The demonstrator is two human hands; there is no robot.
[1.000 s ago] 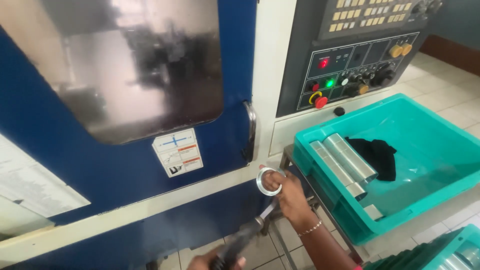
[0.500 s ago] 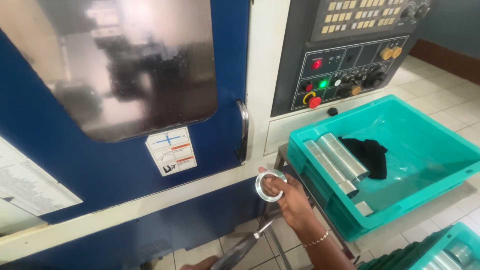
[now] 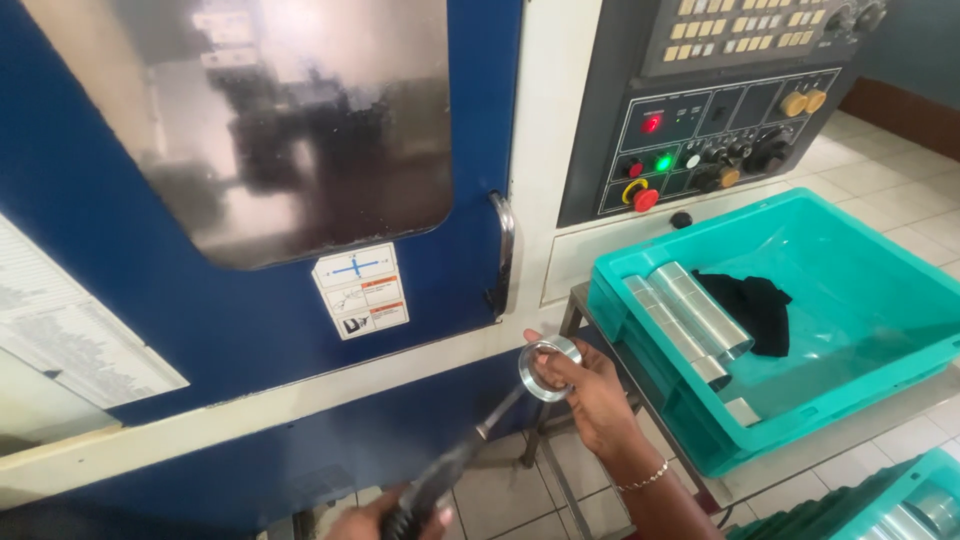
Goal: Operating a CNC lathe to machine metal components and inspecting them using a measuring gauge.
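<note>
A metal ring (image 3: 549,368) was pinched in the closed fingers of the right hand (image 3: 598,396), beside the blue machine door (image 3: 250,330). A dark-handled nozzle tool (image 3: 450,470) was gripped by the left hand (image 3: 385,520), its tip aimed at the ring. The ring was best held steady, fingers clear of the bore.
</note>
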